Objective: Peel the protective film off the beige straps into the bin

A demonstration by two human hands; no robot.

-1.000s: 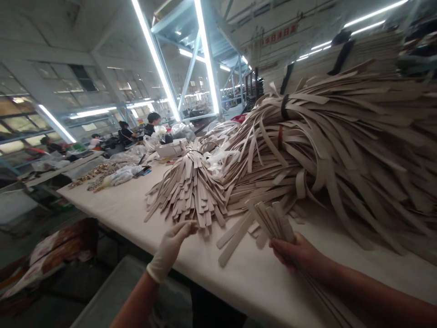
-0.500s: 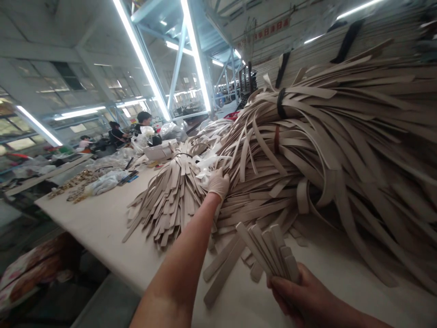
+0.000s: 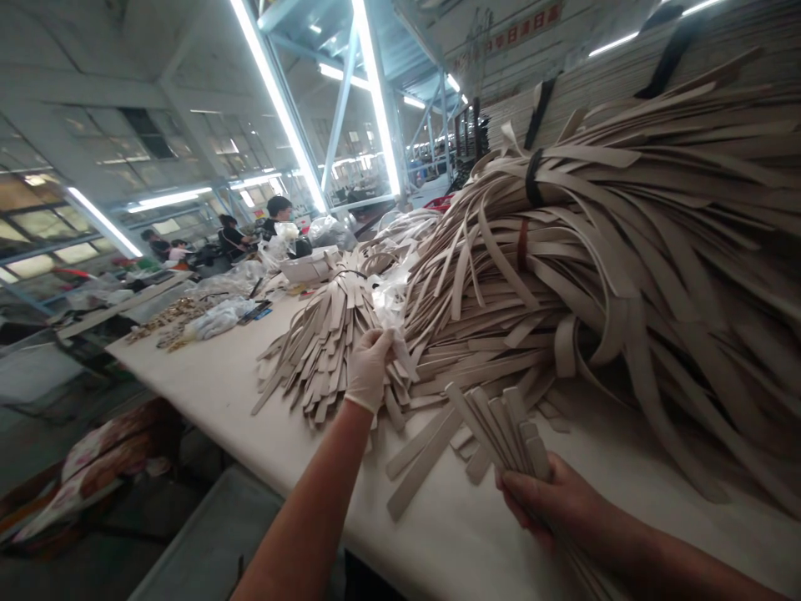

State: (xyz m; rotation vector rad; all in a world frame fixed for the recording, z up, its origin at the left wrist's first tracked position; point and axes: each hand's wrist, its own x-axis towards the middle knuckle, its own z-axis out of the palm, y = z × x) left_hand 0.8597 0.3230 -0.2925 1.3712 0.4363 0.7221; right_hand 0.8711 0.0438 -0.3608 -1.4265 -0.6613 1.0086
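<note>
My left hand (image 3: 369,364), in a thin pale glove, is closed in a pinch on a crumpled piece of white plastic (image 3: 391,299). The plastic stretches away from my fingertips between a tied bundle of beige straps (image 3: 331,346) and a much larger strap pile (image 3: 501,275). In my bare right hand (image 3: 544,501), a small fan of beige straps (image 3: 501,426) is gripped, with their ends pointing up and away and their tails trailing below the fist. A few loose straps (image 3: 422,467) lie on the table just left of this fan.
The large pile fills the right of the pale table (image 3: 206,384), bound with a black tie (image 3: 534,177). Farther left lie gold-coloured metal pieces (image 3: 168,317) and a clear plastic bag (image 3: 222,319). Several people (image 3: 279,215) sit at the back. A grey bin (image 3: 206,534) stands below the table edge.
My left hand has drawn back toward me and left, pulling the white plastic along so it stretches out. The right hand keeps its straps, and the view has shifted slightly.
</note>
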